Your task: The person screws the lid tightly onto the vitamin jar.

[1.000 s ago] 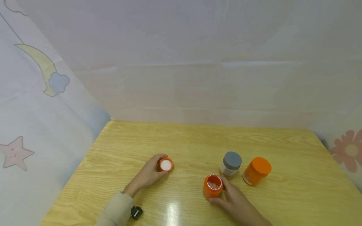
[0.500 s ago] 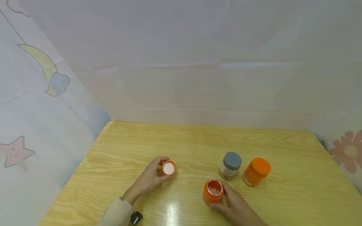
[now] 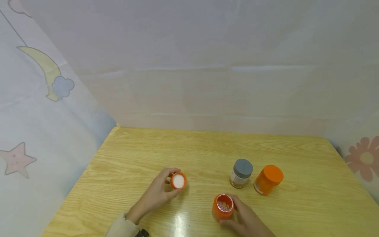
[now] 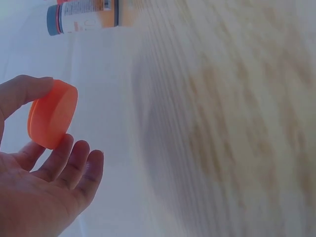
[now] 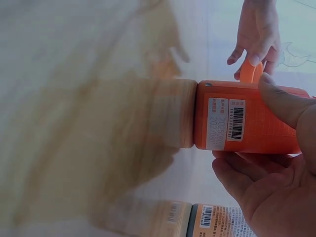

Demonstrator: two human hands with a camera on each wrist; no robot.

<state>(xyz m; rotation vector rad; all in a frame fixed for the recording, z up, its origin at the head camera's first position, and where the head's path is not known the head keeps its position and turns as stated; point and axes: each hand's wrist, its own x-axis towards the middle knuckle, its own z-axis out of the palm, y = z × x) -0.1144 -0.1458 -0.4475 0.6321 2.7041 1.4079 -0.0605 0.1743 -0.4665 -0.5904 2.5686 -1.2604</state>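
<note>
My left hand (image 3: pixel 155 195) pinches an orange screw lid (image 3: pixel 178 181) between thumb and fingers, its white liner facing up, above the table. The left wrist view shows the same lid (image 4: pixel 54 116) edge-on, with the lower fingers spread loosely. My right hand (image 3: pixel 247 218) grips an orange jar (image 3: pixel 220 214) around its right side, thumb nearest me. The jar stands uncapped and upright, foil scraps around its mouth and small pale pink and orange pieces (image 3: pixel 224 206) inside. In the right wrist view its label (image 5: pixel 226 123) carries a barcode, and the base is right at the tabletop.
Behind the right hand stand a clear jar with a grey lid (image 3: pixel 242 174) and, to its right, an orange jar with an orange lid (image 3: pixel 268 180). The wood-grain table (image 3: pixel 133 148) ends at a pale cloth backdrop (image 3: pixel 189 92).
My left hand has brought the lid a little to the right and nearer me. The right hand has drawn the open jar slightly nearer me. Both other jars stay put.
</note>
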